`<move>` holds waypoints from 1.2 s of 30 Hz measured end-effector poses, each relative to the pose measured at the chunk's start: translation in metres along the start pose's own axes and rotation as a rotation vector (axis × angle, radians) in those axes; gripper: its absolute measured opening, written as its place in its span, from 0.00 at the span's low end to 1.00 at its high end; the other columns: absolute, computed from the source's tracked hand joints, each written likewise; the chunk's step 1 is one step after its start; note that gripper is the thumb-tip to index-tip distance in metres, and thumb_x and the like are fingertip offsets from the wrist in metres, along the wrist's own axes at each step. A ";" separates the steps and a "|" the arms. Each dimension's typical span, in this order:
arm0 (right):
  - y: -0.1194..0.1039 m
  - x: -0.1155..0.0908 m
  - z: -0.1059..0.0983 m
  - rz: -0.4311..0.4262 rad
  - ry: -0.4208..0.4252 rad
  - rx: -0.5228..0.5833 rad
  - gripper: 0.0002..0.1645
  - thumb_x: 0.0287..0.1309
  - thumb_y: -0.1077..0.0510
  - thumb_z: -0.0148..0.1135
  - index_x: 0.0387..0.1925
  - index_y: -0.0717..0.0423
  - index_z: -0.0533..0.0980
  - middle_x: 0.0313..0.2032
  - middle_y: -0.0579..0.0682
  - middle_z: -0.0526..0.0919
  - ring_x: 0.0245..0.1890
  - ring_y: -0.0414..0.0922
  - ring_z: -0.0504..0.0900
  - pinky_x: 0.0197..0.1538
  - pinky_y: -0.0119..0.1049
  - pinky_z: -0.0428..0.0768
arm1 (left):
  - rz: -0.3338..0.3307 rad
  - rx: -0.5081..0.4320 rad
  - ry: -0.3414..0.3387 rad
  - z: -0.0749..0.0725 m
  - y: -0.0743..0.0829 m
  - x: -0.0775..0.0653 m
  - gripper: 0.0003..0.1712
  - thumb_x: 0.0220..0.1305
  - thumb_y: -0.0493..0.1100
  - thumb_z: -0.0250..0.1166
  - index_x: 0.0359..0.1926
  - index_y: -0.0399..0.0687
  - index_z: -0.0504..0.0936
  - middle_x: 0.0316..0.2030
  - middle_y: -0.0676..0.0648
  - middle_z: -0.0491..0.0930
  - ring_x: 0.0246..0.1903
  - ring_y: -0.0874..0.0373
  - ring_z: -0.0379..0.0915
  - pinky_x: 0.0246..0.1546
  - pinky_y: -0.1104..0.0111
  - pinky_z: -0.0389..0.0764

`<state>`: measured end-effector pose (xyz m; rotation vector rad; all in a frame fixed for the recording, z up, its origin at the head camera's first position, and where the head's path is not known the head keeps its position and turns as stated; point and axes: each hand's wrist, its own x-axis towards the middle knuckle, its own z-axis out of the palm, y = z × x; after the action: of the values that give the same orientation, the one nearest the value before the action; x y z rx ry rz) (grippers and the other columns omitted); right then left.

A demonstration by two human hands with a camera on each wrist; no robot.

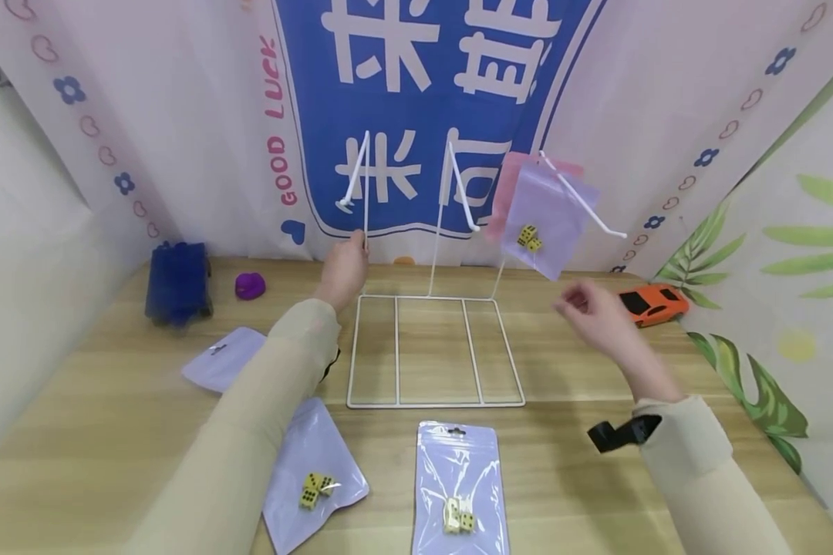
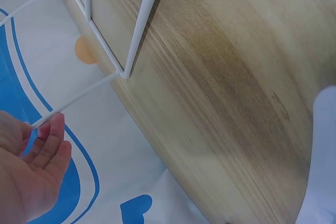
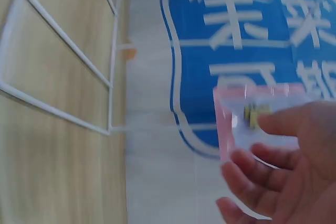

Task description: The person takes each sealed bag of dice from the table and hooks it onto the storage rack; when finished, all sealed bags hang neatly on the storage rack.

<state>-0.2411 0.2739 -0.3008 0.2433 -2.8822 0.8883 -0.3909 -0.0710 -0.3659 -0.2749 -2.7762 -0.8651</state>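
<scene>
A white wire display rack [image 1: 436,297] stands on the wooden table, with three uprights ending in hooks. My left hand [image 1: 345,270] pinches its left upright between thumb and fingers; the left wrist view shows this grip on the thin wire [image 2: 86,94]. From the right hook hangs a clear-fronted purple zip bag [image 1: 551,204] with yellow dice [image 1: 530,237] inside, and a pink bag [image 1: 505,193] shows behind it. Just below and right of these bags is my right hand [image 1: 593,314], fingers loosely curled and holding nothing. In the right wrist view, its thumb overlaps the hanging bag [image 3: 239,129].
Two purple bags of dice [image 1: 319,439] [image 1: 458,462] lie at the front, and another purple bag [image 1: 225,358] lies partly under my left sleeve. A blue toy vehicle [image 1: 178,281] and a purple toy hat [image 1: 250,286] stand at left, an orange toy car [image 1: 652,304] at right.
</scene>
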 end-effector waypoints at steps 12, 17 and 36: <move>-0.040 -0.073 0.087 -0.329 -0.550 -0.295 0.34 0.42 0.45 0.70 0.48 0.62 0.74 0.42 0.51 0.77 0.41 0.46 0.76 0.46 0.42 0.76 | -0.012 0.009 -0.027 -0.003 0.000 -0.001 0.08 0.70 0.39 0.45 0.44 0.40 0.67 0.30 0.42 0.75 0.28 0.50 0.74 0.31 0.61 0.76; -0.037 -0.085 0.109 -0.362 -0.503 -0.387 0.41 0.36 0.40 0.72 0.52 0.56 0.72 0.42 0.48 0.74 0.41 0.45 0.74 0.45 0.42 0.75 | -0.009 0.017 -0.029 -0.001 -0.002 -0.004 0.07 0.70 0.39 0.46 0.43 0.40 0.67 0.30 0.42 0.76 0.29 0.50 0.75 0.32 0.60 0.77; -0.045 -0.074 0.117 -0.276 -0.517 -0.375 0.32 0.31 0.55 0.76 0.42 0.62 0.75 0.37 0.50 0.73 0.39 0.48 0.71 0.41 0.42 0.74 | -0.021 -0.016 -0.013 -0.002 0.003 0.000 0.06 0.70 0.39 0.47 0.43 0.40 0.67 0.31 0.42 0.75 0.30 0.50 0.73 0.32 0.60 0.76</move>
<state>-0.1677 0.1799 -0.3834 0.9194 -3.2710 0.2495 -0.3896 -0.0697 -0.3628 -0.2555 -2.7899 -0.8944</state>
